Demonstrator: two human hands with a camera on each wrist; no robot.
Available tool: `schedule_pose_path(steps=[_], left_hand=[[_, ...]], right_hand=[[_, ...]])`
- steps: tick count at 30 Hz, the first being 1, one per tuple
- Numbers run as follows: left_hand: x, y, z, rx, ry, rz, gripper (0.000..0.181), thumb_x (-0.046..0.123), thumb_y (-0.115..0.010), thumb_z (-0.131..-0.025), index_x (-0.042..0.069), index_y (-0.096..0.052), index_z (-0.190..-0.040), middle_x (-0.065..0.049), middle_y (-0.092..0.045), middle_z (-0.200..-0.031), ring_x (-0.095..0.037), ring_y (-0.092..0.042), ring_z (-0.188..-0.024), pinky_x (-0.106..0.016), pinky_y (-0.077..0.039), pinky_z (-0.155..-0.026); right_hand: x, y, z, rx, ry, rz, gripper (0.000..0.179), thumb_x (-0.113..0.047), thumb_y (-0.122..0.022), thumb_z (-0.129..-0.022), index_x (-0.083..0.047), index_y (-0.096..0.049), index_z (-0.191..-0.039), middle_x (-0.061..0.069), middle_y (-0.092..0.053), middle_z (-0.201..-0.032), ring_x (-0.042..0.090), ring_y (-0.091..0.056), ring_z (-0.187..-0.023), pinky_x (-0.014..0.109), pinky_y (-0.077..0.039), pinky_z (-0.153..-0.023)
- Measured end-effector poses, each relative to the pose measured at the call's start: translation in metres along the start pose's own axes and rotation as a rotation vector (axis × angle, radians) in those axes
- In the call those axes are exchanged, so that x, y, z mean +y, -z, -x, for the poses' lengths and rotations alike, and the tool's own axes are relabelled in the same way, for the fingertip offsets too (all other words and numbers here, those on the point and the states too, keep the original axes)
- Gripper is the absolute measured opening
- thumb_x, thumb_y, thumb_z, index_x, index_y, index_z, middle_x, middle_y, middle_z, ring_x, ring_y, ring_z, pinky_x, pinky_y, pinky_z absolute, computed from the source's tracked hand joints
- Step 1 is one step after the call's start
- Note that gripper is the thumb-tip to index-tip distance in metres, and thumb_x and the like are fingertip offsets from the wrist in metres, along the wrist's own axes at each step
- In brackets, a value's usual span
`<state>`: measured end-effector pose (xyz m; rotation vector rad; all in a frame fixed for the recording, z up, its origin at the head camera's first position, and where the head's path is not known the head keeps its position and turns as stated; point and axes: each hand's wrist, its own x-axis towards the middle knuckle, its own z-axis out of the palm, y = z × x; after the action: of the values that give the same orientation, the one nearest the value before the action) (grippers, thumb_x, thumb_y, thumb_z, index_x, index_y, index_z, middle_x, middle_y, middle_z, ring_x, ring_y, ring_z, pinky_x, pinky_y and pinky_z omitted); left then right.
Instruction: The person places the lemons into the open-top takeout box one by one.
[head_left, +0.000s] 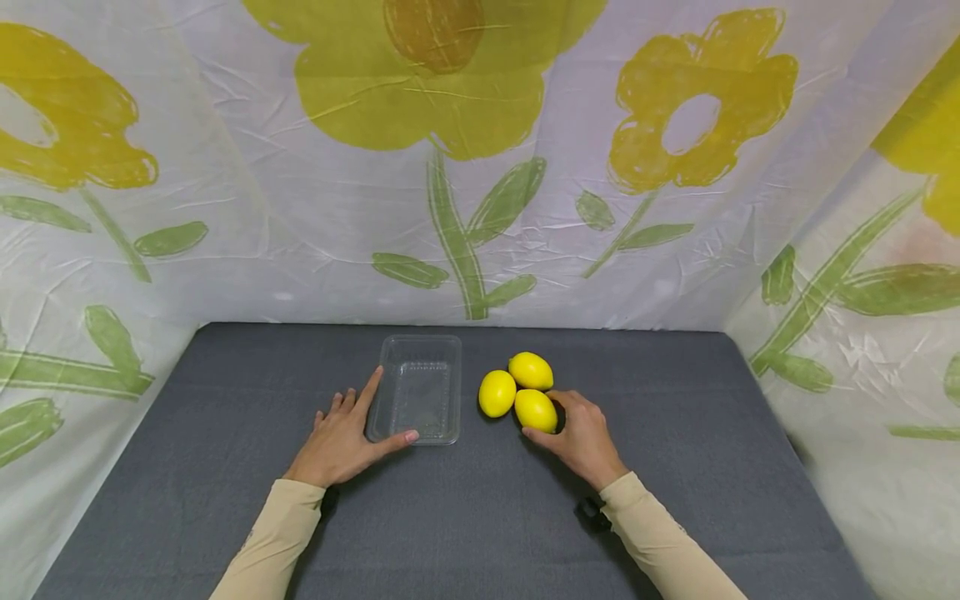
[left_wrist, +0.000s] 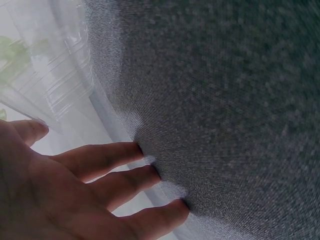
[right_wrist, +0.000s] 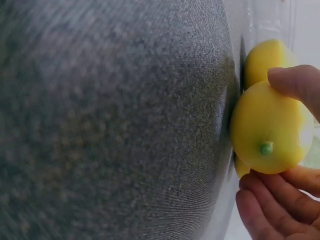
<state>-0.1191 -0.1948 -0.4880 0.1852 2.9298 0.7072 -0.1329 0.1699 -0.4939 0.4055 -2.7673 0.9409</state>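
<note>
Three yellow lemons sit close together right of centre on the table. My right hand (head_left: 580,433) holds the nearest lemon (head_left: 536,411), thumb on its near side and fingers round the far side; in the right wrist view this lemon (right_wrist: 270,130) shows its green stem end. Beside it are the left lemon (head_left: 497,393) and the back lemon (head_left: 531,370). A clear plastic container (head_left: 452,392) stands to the left. My left hand (head_left: 337,442) lies at its left side with fingers spread, the thumb over the near edge and the index finger along the left rim. Other left fingertips (left_wrist: 177,212) touch the tablecloth.
A dark grey cloth covers the table (head_left: 465,533), whose far edge meets a white curtain (head_left: 315,250) printed with yellow flowers. The curtain also hangs along the left and right sides. A dark band (head_left: 592,514) is at the right wrist.
</note>
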Motion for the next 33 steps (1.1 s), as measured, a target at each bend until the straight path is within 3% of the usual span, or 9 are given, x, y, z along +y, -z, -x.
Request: schedule_pose_path(steps=[8,16,21,29,33], left_hand=[[0.000,0.001,0.000,0.003,0.002,-0.001,0.115,0.082,-0.058,-0.082,0.024,-0.005,-0.166,-0.043,-0.028,-0.153,-0.062,-0.023,-0.141,-0.082,-0.019,-0.104],[0.001,0.002,0.000,-0.001,0.001,-0.006,0.115,0.082,-0.058,-0.082,0.024,-0.005,-0.166,-0.043,-0.029,-0.152,-0.063,-0.024,-0.141,-0.083,-0.020,-0.103],[0.001,0.002,0.000,-0.010,0.004,0.001,0.115,0.082,-0.058,-0.082,0.025,-0.004,-0.166,-0.043,-0.028,-0.152,-0.063,-0.023,-0.141,-0.082,-0.020,-0.103],[0.000,0.002,-0.001,-0.013,0.005,0.016,0.115,0.082,-0.058,-0.082,0.025,-0.004,-0.166,-0.044,-0.028,-0.152,-0.063,-0.023,-0.141,-0.083,-0.019,-0.103],[0.000,0.001,-0.001,-0.014,0.009,0.016,0.115,0.083,-0.058,-0.081,0.026,-0.003,-0.165,-0.043,-0.027,-0.153,-0.063,-0.022,-0.141,-0.083,-0.019,-0.103]], right_hand=[[-0.004,0.005,0.001,0.052,0.027,-0.016,0.060,-0.029,-0.094,-0.073,0.003,-0.070,-0.118,0.017,-0.070,-0.109,0.033,-0.068,-0.095,0.048,-0.057,-0.081],[-0.009,0.013,-0.002,0.083,0.016,-0.072,0.064,-0.028,-0.095,-0.071,0.004,-0.070,-0.121,0.017,-0.069,-0.111,0.034,-0.067,-0.101,0.049,-0.056,-0.087],[-0.016,0.017,-0.008,0.113,0.053,-0.116,0.065,-0.026,-0.096,-0.071,0.005,-0.069,-0.122,0.017,-0.070,-0.112,0.033,-0.068,-0.102,0.050,-0.056,-0.088],[-0.035,0.015,-0.023,0.094,0.074,-0.203,0.063,-0.023,-0.095,-0.073,0.002,-0.069,-0.125,0.015,-0.070,-0.116,0.029,-0.068,-0.103,0.051,-0.056,-0.088],[-0.049,0.009,-0.032,0.077,0.089,-0.244,0.062,-0.021,-0.094,-0.073,0.001,-0.069,-0.125,0.014,-0.069,-0.118,0.027,-0.069,-0.102,0.044,-0.058,-0.086]])
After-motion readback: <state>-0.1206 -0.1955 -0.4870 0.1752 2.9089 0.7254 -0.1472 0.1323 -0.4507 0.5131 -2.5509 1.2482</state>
